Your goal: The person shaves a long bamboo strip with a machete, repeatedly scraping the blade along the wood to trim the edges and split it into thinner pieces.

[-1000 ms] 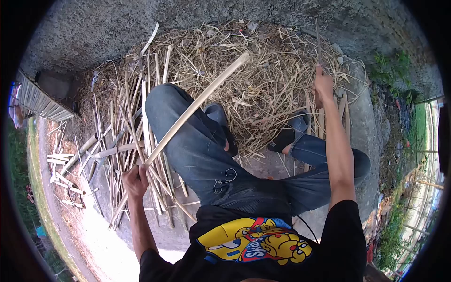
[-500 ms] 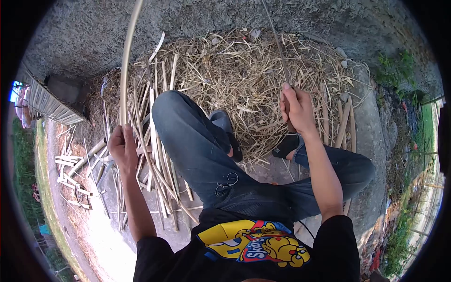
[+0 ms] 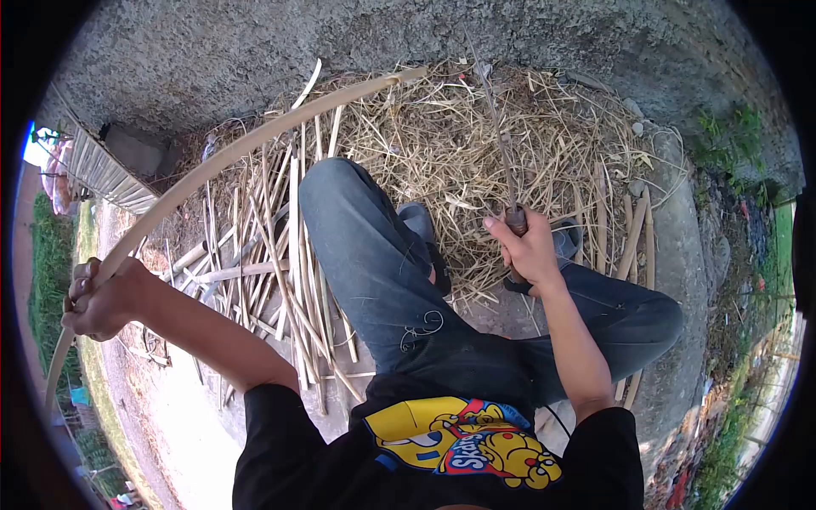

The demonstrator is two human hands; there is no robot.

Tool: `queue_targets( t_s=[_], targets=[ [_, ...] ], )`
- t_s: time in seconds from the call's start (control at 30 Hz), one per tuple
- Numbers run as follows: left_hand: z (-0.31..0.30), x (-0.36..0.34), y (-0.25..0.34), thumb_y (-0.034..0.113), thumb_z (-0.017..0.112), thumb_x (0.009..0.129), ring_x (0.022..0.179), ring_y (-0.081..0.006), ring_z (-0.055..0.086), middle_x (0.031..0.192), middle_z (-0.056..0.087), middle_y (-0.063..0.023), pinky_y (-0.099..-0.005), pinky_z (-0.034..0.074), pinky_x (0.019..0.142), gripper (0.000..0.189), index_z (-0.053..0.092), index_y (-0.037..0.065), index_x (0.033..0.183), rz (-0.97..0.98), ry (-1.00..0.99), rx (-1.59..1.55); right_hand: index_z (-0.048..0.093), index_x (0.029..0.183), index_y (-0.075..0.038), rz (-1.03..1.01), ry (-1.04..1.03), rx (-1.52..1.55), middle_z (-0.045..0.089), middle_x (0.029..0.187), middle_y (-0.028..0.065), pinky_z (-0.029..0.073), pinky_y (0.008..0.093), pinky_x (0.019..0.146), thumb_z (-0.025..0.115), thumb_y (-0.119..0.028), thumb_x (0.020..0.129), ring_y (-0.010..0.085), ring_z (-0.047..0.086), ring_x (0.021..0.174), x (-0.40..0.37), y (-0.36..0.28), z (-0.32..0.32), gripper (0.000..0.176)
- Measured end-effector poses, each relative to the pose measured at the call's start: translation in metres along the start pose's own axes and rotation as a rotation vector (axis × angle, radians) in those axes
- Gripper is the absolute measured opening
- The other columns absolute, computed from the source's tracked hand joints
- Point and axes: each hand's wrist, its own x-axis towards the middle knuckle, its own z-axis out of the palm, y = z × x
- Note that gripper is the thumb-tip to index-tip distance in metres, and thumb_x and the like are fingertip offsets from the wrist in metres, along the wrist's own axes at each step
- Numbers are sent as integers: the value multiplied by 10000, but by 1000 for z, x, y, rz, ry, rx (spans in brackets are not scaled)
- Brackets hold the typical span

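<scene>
My left hand [image 3: 104,297] is closed around a long pale bamboo strip [image 3: 246,144] at the far left. The strip curves up and right from the hand, its tip over the straw near the wall, and its other end hangs below the hand. My right hand [image 3: 529,246] grips the dark handle of a long thin knife [image 3: 500,127] at right of centre, its blade pointing up toward the wall. Strip and blade are apart.
Split bamboo strips [image 3: 297,272] lie in a pile left of my bent knee [image 3: 340,204]. Straw-like shavings [image 3: 425,144] cover the ground before the rough wall [image 3: 382,34]. More bamboo pieces [image 3: 633,234] lie at the right. A slatted panel [image 3: 106,174] stands at the left.
My left hand has moved left and down, and the strip now slants to the right across the view. My right hand has moved down slightly, with the knife still in it.
</scene>
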Motion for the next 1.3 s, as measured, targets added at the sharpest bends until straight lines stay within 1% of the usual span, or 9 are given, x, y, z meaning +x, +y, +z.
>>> queue_targets(
  t_s=[0.3, 0.4, 0.53, 0.7, 0.93, 1.03, 1.17, 1.27, 1.3],
  targets=[
    [-48, -99, 0, 305, 375, 1056, 498, -144, 365, 590, 311, -1, -287, 327, 451, 276, 379, 96, 875, -446, 186, 159, 569, 798, -36, 71, 36, 89, 512, 555, -1, 395, 293, 431, 775, -286, 917, 107, 515, 435, 6, 5, 6, 346],
    [-28, -129, 6, 457, 397, 1021, 448, -128, 231, 523, 252, 19, -273, 208, 468, 420, 356, 170, 717, -546, -2, 85, 568, 829, -22, 81, 37, 133, 512, 569, 2, 394, 295, 412, 758, -271, 936, 109, 509, 425, 9, 11, 8, 331],
    [11, -199, -1, 624, 368, 1053, 361, -98, 247, 458, 284, 16, -259, 176, 360, 542, 477, 208, 724, -547, -339, -99, 576, 879, 1, 127, 26, 106, 515, 583, 8, 388, 296, 388, 732, -263, 958, 112, 510, 417, 10, 28, 13, 317],
    [52, -311, -25, 372, 446, 1103, 379, -47, 221, 566, 406, 9, -234, 187, 355, 424, 467, 65, 811, -456, -750, -427, 578, 921, 7, 213, 49, 90, 540, 624, 24, 399, 291, 380, 641, -373, 1023, 108, 513, 417, 7, 25, 18, 399],
    [21, -432, -81, 360, 482, 1094, 497, -55, 314, 609, 358, 35, -252, 250, 463, 409, 437, 89, 791, -686, -894, -393, 559, 960, -29, -336, 150, 312, 524, 632, 7, 373, 225, 442, 445, -490, 1087, 66, 481, 474, 30, -45, 21, 491],
    [7, -450, -99, 358, 496, 1091, 505, -49, 313, 625, 358, 40, -242, 247, 463, 398, 431, 91, 802, -662, -841, -277, 536, 941, -38, -391, 194, 254, 494, 609, -5, 341, 215, 446, 422, -506, 1089, 54, 453, 476, 52, -29, 25, 504],
    [14, -453, -91, 372, 485, 1094, 508, -49, 313, 639, 370, 40, -238, 245, 462, 396, 422, 95, 818, -626, -816, -193, 532, 927, -62, -113, 238, 200, 516, 647, 17, 404, 258, 459, 366, -496, 1101, 92, 523, 512, 86, 155, 57, 496],
    [7, -455, -101, 363, 490, 1089, 509, -50, 349, 623, 409, 38, -247, 266, 465, 395, 444, 76, 821, -622, -841, -122, 562, 909, -40, 73, 171, -693, 572, 665, 53, 453, 307, 466, 405, -553, 1071, 132, 532, 492, 80, 414, 37, 560],
    [9, -456, -107, 357, 482, 1089, 514, -48, 386, 595, 438, 37, -253, 291, 470, 404, 474, 53, 823, -592, -844, -52, 567, 922, -37, 347, 117, -438, 580, 672, 61, 453, 324, 456, 419, -575, 1059, 142, 524, 476, 67, 406, 23, 574]
  ],
)
